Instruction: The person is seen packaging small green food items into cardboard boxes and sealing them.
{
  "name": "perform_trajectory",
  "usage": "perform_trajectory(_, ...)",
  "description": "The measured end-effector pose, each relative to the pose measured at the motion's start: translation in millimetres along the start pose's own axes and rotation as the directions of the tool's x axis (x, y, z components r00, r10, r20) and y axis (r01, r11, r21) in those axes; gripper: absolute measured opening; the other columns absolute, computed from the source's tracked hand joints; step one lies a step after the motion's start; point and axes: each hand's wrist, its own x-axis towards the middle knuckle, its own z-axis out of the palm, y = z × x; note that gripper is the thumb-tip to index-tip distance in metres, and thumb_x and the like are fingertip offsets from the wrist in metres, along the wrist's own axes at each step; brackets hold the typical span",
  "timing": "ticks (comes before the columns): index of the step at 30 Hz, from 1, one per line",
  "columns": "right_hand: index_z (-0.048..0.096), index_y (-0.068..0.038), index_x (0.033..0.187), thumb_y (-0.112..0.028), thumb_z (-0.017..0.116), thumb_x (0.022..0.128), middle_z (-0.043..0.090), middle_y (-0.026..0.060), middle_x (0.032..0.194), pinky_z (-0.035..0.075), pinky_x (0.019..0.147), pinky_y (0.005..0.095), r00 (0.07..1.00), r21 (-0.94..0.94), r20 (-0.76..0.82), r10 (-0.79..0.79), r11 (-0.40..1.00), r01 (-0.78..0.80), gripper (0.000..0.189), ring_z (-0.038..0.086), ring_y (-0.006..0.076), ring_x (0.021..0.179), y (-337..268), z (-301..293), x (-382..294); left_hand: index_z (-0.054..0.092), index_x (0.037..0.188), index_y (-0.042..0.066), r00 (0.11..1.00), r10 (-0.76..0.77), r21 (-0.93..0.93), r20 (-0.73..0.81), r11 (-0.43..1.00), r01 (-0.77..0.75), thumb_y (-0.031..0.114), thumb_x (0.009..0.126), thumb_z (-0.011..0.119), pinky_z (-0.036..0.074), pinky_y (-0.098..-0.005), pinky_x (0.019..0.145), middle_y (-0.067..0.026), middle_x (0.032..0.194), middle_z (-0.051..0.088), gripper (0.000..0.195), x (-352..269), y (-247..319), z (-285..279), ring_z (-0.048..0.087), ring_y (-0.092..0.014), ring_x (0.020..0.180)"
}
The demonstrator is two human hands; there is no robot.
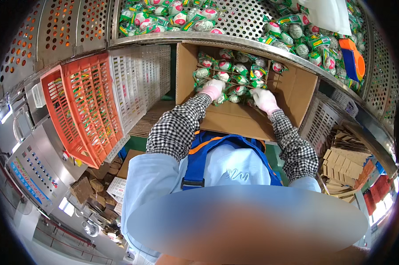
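Observation:
In front of me stands an open cardboard box [249,122]. Inside it, egg-shaped items in green and clear plastic wrappers [224,65] sit in rows between cardboard dividers [273,77]. My left hand [214,87], in a white and pink glove, reaches down onto the wrapped items at the left of the rows. My right hand [264,99], gloved alike, is at the right end of the nearest row, beside the dividers. The fingers of both hands point away from the camera and are partly hidden, so whether either grips a packet is unclear.
Beyond the box, a perforated metal table [242,20] carries many more wrapped items [179,16]. An orange and blue tape dispenser [353,61] and a white plastic bag [330,15] lie there. Orange crates [90,109] and a white crate [133,82] stand left; cardboard pieces [343,165] right.

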Motion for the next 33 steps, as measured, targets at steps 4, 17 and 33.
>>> perform_trajectory(4,0.061,-0.007,0.091,-0.033,0.057,0.086,0.064,0.017,0.077,0.052,0.066,0.0465,0.967,-0.126,-0.232,-0.102,0.989,0.074,0.027,0.064,0.0348,0.073,-28,11,21,0.061,0.107,0.0,1.0,0.02,0.168,0.015,0.986,-0.022,0.038,0.085,0.056,0.052,-0.044,0.079,-0.0229,0.098,0.065,0.044,-26,14,-2,0.065,-0.034,0.092)
perform_trajectory(17,0.069,-0.009,0.097,-0.039,0.059,0.082,0.068,0.0172,0.09,0.05,0.081,0.0422,0.993,0.189,0.078,0.089,0.977,-0.103,0.036,0.065,0.0327,0.089,-18,-3,77,0.069,0.104,0.008,0.98,-0.13,0.271,0.148,0.959,0.086,0.042,0.088,0.05,0.052,-0.0422,0.079,-0.0152,0.104,0.068,0.043,-6,2,3,0.066,-0.031,0.096)
perform_trajectory(33,0.066,-0.013,0.1,-0.015,0.049,0.086,0.059,0.0107,0.096,0.051,0.067,0.0406,0.866,-0.448,0.185,-0.464,0.744,0.495,0.022,0.062,0.0271,0.087,-99,79,43,0.067,0.109,0.004,0.97,-0.203,0.269,0.134,0.949,0.161,0.017,0.082,0.057,0.049,-0.0396,0.09,-0.0173,0.116,0.062,0.031,2,-21,-43,0.061,-0.03,0.109)
